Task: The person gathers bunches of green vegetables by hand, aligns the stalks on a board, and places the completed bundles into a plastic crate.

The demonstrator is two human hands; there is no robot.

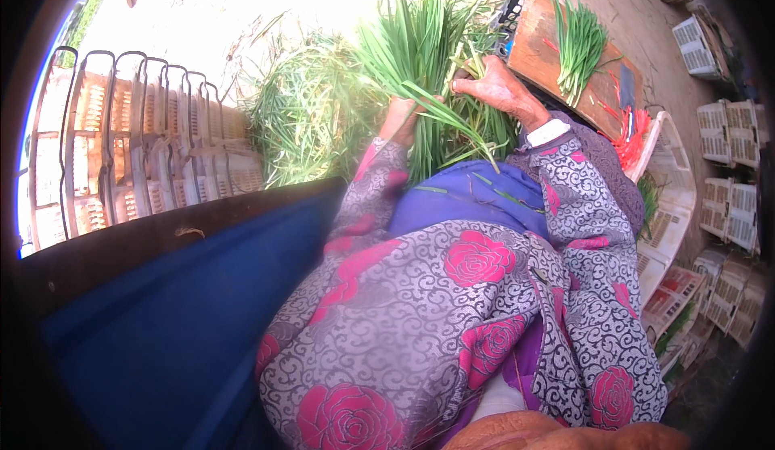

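Observation:
My left hand [402, 121] is closed around a thick bunch of long green chives [410, 42], whose leaves fan out upward and away from me. My right hand [499, 93] is beside it, thumb and fingers pinched on a few pale yellowish-green chive stems [467, 64]. More leaves hang below the hands toward my blue-covered lap [464, 200], where a few loose blades lie. A neat bundle of green chives [580, 50] rests on a wooden board [537, 30] to the right. There, a knife [627, 88] lies near red strips [634, 137].
A heap of loose leaves [311, 107] spreads on the ground at left, beside stacked pale crates with dark bar handles [145, 135]. A dark-rimmed blue surface [186, 288] fills the near left. A white basket [672, 175] stands right; several white crates [731, 131] line the far right.

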